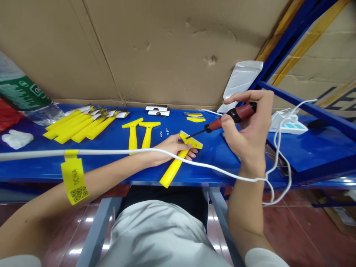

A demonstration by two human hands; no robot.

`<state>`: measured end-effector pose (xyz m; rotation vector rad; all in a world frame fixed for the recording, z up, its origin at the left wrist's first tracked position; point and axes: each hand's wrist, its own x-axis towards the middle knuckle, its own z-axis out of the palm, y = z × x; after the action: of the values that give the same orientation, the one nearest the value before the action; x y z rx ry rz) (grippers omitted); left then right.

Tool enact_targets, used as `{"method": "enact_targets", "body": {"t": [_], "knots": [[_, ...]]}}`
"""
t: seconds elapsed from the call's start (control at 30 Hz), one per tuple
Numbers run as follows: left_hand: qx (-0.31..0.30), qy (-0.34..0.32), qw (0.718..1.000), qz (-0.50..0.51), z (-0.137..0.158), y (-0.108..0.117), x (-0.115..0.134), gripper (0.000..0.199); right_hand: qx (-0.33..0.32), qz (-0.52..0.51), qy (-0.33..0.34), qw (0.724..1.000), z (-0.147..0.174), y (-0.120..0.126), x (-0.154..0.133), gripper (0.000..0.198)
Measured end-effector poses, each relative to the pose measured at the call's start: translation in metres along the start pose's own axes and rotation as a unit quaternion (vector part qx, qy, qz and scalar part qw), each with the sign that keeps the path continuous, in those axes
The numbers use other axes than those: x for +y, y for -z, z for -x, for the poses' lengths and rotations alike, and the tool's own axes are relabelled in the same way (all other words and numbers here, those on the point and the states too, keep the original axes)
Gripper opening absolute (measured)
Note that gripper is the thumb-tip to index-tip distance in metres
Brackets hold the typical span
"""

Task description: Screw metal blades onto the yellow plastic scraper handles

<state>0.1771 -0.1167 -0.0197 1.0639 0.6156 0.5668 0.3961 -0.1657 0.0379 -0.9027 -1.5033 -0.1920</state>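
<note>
My left hand (169,150) is closed around the neck of a yellow scraper (172,172), just below its wide head. The scraper's handle slants down toward the table's front edge. In my right hand (246,133) is a screwdriver (240,112) with a dark red and black handle. Its thin shaft points down and left, and the tip is at the scraper's head; whether it sits in a screw is too small to tell. Left of my left hand lie two yellow scrapers, one (133,137) beside the other (148,135). Several small screws (164,132) lie near them.
On the blue table (111,167), several yellow scrapers (83,126) are piled at left by a water bottle (30,96). Small boxes (157,110) and yellow blade covers (196,119) lie at the back. A white cable (217,170) with a yellow tag (74,181) crosses in front. A power strip (289,124) stands right.
</note>
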Motion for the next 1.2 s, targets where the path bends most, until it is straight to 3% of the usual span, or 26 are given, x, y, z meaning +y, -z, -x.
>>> {"method": "enact_targets", "body": {"t": [0.47, 0.83, 1.2], "knots": [[0.004, 0.004, 1.000, -0.015, 0.0016, -0.0030, 0.0021, 0.009, -0.004, 0.003, -0.031, 1.000, 0.0008, 0.0011, -0.0031, 0.027], [-0.001, 0.002, 1.000, -0.015, 0.0017, -0.0026, 0.0017, 0.010, -0.006, 0.002, -0.002, 1.000, -0.0007, 0.0000, -0.0033, 0.027], [-0.003, 0.003, 1.000, -0.016, 0.0007, -0.0016, 0.0011, 0.013, -0.008, -0.015, -0.020, 1.000, -0.0002, -0.0002, -0.0016, 0.030]]}}
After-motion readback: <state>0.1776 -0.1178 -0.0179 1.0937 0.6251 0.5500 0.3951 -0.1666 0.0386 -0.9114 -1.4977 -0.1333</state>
